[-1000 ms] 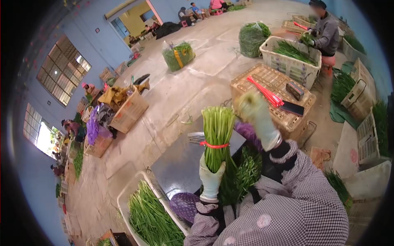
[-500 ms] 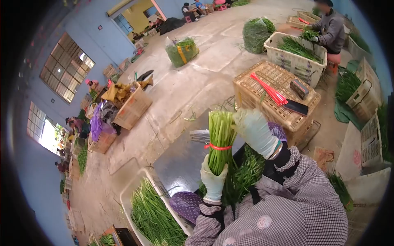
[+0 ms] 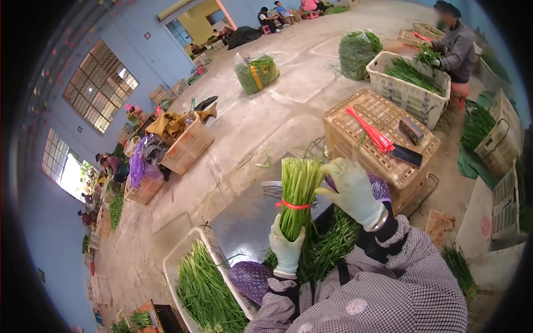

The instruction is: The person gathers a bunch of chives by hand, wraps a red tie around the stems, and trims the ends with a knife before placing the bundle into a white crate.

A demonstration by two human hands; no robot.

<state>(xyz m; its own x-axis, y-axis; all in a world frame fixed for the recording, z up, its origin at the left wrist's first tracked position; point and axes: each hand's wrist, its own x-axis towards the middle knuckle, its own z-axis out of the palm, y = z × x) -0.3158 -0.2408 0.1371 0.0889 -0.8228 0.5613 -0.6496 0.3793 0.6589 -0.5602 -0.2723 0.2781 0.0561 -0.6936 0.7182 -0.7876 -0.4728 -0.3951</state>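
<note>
L grip (image 3: 287,251) (white-gloved) clamped on upright red-banded green-stalk bundle (image 3: 298,186); R grip (image 3: 352,191) now parted beside top, so L alone holds.

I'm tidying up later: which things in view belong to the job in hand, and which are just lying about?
Probably the job's:
bundle of green stalks, in the left hand
red band around it
loose greens in the white crate
red strips

Probably just lying about:
flat dark slab and small dark box near the strips
brown cloth
purple bag
</note>
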